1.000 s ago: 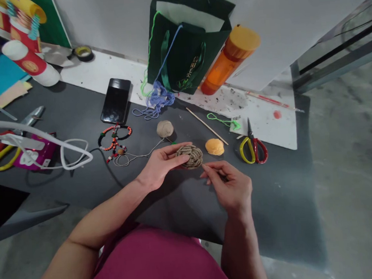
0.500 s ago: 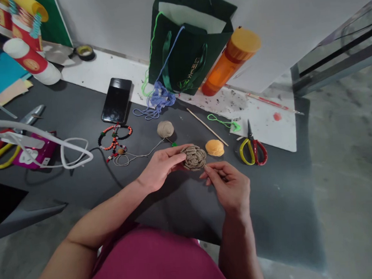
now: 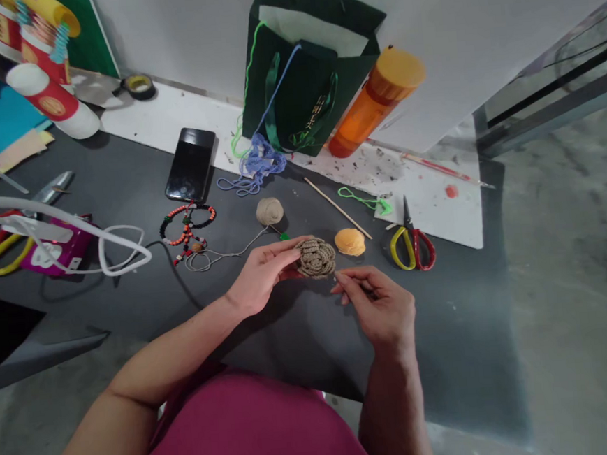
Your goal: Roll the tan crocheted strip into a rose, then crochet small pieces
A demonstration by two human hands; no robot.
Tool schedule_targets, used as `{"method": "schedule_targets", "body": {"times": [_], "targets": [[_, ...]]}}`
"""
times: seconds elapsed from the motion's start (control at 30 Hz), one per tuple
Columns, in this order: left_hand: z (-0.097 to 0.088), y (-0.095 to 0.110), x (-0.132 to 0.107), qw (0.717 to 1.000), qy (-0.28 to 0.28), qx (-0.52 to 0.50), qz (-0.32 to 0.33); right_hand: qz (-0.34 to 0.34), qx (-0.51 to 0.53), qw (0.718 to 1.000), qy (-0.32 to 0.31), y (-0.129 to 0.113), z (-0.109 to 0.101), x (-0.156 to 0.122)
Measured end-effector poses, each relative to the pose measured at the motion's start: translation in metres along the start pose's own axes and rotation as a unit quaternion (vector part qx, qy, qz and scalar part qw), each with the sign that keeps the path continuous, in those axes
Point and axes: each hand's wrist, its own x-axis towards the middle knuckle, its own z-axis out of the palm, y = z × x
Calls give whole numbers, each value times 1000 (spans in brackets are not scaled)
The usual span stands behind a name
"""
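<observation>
Over mat (image 3: pixel 448 328), rosette (image 3: pixel 315 257) face-up, in L hand (image 3: pixel 262 276)

Scissors (image 3: pixel 413 247) right of crocheted flower (image 3: pixel 315 257)

Soft, even light leaves a faint shadow under the left hand (image 3: pixel 262 276).

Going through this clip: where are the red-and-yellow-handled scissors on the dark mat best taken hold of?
Grip the red-and-yellow-handled scissors by their two finger loops, coming from the near side, past the right hand. The loops lie flat on the dark mat, turned toward the person, and the closed, narrow blades point away, so the loops look the safest part to take.
</observation>
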Motion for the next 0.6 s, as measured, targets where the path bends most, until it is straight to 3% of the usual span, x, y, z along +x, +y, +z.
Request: {"method": "schedule_targets", "body": {"times": [0.6], "targets": [[1,-8,-1,999,8,10,36,-71,-98,993,-10,-7,-6,-7]]}}
